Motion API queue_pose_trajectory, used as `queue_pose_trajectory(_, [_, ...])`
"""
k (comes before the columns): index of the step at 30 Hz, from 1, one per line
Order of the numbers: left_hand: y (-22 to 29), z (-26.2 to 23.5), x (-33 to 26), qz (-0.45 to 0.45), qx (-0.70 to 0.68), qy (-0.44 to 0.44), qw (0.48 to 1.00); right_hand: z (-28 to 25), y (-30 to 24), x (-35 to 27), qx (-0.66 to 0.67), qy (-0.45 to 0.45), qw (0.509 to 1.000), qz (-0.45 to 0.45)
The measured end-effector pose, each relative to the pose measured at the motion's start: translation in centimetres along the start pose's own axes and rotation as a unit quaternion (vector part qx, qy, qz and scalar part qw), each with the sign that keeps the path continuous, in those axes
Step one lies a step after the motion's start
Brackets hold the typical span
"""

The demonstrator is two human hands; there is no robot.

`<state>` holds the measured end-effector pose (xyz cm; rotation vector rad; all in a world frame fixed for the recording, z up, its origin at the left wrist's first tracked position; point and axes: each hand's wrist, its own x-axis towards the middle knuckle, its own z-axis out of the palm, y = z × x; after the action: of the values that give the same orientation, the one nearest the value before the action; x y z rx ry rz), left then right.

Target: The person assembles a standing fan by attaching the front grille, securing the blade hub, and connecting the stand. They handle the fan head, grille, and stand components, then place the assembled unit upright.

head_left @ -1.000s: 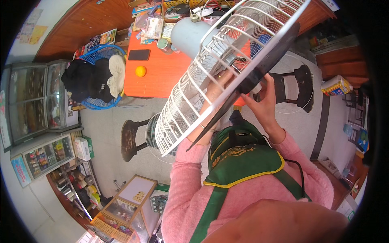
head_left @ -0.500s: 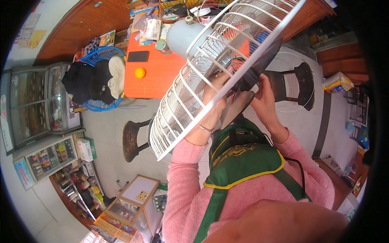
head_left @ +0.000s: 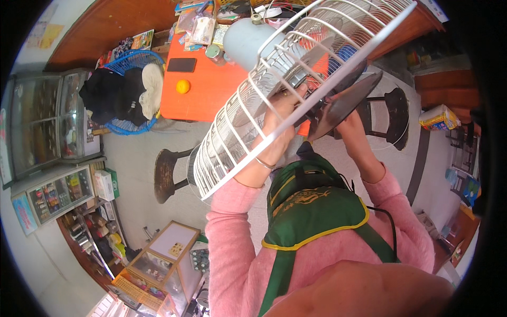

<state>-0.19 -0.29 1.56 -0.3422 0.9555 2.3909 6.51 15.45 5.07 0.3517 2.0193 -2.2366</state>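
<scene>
A large fan stands tilted before me, with a pale grey-blue motor housing and an open white wire cage. My left hand reaches inside the cage rim, its fingers bent in at the shaft behind the blades. What those fingertips pinch is hidden by the wires and the hub. Dark, glossy fan blades sit at the mouth of the cage, angled out past its rim. Under the nearest blade, my right hand closes on the blade piece; most of its fingers are covered by it.
Behind the fan is an orange table with an orange fruit, a dark phone and a jar. Dark stools stand on the floor. At left are a blue chair with clothes and a glass cabinet.
The blades have turned, and one now covers my right hand's fingers. My left hand stays near the shaft. The whole view has shifted slightly.
</scene>
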Motion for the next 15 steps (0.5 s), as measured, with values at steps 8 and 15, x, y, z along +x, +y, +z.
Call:
queue_pose_trajectory(8, [0.5,0.6,0.1,-0.020,0.019,0.052,0.998,-1.4,0.2,1.8,0.032,-0.042,0.986,0.157])
queue_pose_trajectory(15, [1.8,2.4,-1.5,0.003,0.039,0.066,0.997,-0.3,-1.3,1.1,0.179,-0.089,0.971,0.128])
